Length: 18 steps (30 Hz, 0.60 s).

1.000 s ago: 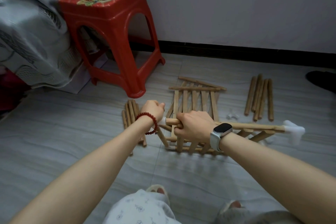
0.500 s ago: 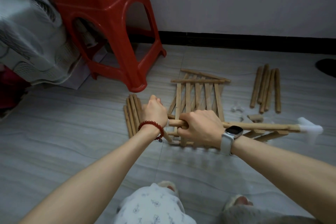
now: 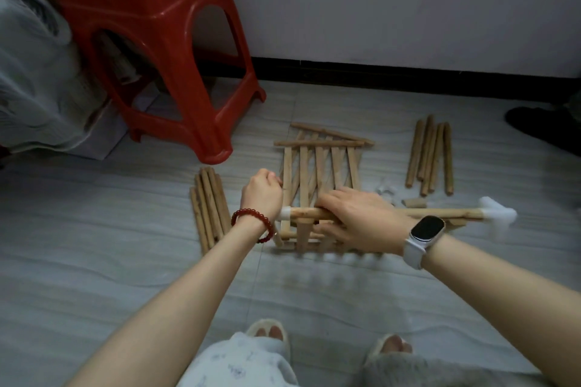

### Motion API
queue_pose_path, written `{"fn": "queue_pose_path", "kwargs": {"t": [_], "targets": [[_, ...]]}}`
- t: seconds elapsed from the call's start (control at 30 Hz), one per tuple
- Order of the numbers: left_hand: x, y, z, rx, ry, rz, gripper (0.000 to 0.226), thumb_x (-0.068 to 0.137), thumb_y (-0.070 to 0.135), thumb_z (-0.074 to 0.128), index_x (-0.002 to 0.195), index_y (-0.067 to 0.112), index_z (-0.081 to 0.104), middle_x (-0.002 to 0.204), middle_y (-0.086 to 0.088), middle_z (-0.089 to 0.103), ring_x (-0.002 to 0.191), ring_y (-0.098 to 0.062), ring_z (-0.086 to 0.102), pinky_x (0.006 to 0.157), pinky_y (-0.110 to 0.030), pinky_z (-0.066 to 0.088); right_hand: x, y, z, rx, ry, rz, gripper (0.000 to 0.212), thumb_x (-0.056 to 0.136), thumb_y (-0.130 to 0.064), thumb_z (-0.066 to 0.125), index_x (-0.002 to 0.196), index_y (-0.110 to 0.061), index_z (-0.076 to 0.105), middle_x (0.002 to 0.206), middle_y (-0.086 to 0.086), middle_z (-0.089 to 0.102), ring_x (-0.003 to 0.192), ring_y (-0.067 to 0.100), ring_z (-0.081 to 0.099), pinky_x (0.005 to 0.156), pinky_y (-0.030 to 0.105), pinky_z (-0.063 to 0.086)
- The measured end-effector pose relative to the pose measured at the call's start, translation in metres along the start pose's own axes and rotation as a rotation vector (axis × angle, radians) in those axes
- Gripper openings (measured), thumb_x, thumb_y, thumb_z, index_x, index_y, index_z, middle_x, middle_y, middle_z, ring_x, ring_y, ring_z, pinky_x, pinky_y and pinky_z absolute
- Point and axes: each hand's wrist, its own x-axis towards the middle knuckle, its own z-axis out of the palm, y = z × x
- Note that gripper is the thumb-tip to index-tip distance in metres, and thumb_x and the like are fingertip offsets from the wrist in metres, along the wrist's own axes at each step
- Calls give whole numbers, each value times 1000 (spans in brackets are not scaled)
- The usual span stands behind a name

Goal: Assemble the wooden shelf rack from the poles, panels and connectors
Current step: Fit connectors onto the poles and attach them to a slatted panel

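Both hands work one pole [image 3: 434,213] held level above the slatted panels [image 3: 320,163] on the floor: the right hand [image 3: 355,220] wraps around it, the left hand [image 3: 262,195] is fisted at its white-capped end. Loose pole bundles lie on either side of the panels; a red stool [image 3: 163,50] stands beyond them.

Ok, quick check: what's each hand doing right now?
Left hand: closed in a fist by the pole's white connector; whether it grips anything cannot be told.
Right hand: closed around the wooden pole.
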Motion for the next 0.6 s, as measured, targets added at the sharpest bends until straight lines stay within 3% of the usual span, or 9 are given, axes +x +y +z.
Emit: {"fn": "queue_pose_path", "kwargs": {"t": [0.13,0.2,0.3,0.37,0.43,0.5,0.53,0.6], "targets": [[4,-2,-1,-66,-26,-5,28,98,17,33,84,15,57,76,4,54,80,-16,50,65,-26,34,-25,16,2,-136,60,29,41,96,-51,32,130,-31,40,112,-9,54,97,14,53,73,30,44],[6,-5,-1,-100,-2,-17,28,98,20,34,82,18,57,70,3,53,76,-17,52,58,-24,35,-22,14,7,-152,96,9,41,97,-49,32,131,-30,40,112,-8,56,98,16,55,69,29,40],[8,-6,-3,-141,20,-73,27,99,26,36,88,13,56,80,-8,59,77,-21,58,50,-17,40,-13,10,8,-175,105,11,38,96,-47,35,127,-26,44,110,-3,58,98,20,55,65,30,34],[6,-5,-3,-64,11,-53,28,98,33,38,88,13,54,83,-7,59,83,-24,59,58,-22,41,-10,9,9,-176,83,23,37,96,-48,35,123,-24,44,107,-2,58,96,21,55,64,29,31],[0,-4,-6,195,96,114,28,97,36,40,87,14,55,87,-3,57,92,-24,55,73,-31,39,-8,7,9,-137,42,35,37,96,-49,38,122,-24,45,106,-2,58,95,20,55,64,27,31],[-14,-3,-11,387,214,474,30,95,33,39,85,14,60,86,-2,61,88,-24,55,81,-37,38,-8,8,4,-64,-4,52,42,92,-51,45,126,-26,43,110,-3,56,99,19,55,70,26,35],[-22,-3,-12,429,211,686,32,93,33,39,82,15,62,81,-1,63,81,-22,58,80,-37,41,-10,12,-1,-54,-19,76,48,90,-54,47,130,-28,41,114,-5,54,101,17,54,74,27,37],[-34,-5,-14,553,30,987,38,91,40,36,83,17,65,75,2,66,70,-18,62,72,-32,47,-22,25,-11,-59,-56,160,61,85,-65,46,136,-33,37,119,-8,52,106,13,52,82,28,36]]}}
